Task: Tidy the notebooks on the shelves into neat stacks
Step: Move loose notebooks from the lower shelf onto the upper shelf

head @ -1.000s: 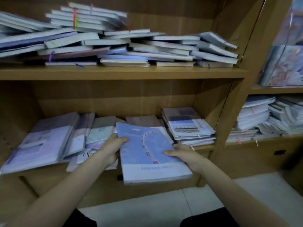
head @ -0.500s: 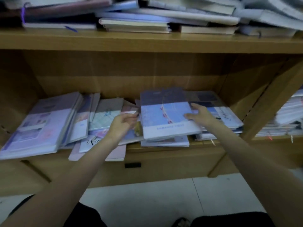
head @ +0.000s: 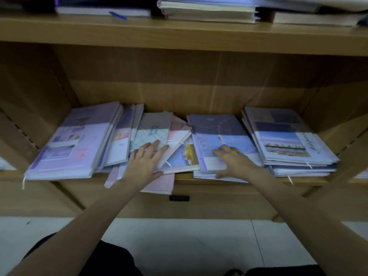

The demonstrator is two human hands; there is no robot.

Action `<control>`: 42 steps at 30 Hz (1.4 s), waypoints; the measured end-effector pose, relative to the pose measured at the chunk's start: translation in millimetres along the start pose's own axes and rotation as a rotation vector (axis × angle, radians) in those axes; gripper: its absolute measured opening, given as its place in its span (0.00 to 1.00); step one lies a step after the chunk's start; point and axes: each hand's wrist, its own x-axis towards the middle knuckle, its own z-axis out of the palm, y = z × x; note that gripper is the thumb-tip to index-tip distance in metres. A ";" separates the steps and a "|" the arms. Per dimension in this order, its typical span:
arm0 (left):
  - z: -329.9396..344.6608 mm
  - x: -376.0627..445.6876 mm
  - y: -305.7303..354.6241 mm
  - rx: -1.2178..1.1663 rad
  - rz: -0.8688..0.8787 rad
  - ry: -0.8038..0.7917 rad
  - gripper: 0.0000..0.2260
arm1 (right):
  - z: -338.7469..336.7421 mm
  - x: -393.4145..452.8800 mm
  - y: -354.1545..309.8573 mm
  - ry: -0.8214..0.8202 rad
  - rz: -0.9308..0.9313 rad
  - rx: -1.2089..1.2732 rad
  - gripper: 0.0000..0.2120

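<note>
A person's right hand (head: 234, 161) lies flat, fingers spread and relaxed, on a blue notebook (head: 223, 140) in the middle of the lower shelf (head: 187, 177); the thumb seems to curl at the book's front edge, though blur makes that unsure. The left hand (head: 144, 163) rests open, fingers straight, on a loose, overlapping jumble of notebooks (head: 159, 136) just beside it. A neat stack (head: 286, 140) sits just right of the blue notebook, and another pile (head: 75, 142) lies at the far left. More books (head: 207, 10) lie on the shelf above
</note>
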 end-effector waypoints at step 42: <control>-68.5 14.9 -48.0 0.077 -0.114 -0.297 0.23 | -25.7 -71.6 -64.6 0.963 -0.692 -0.419 0.16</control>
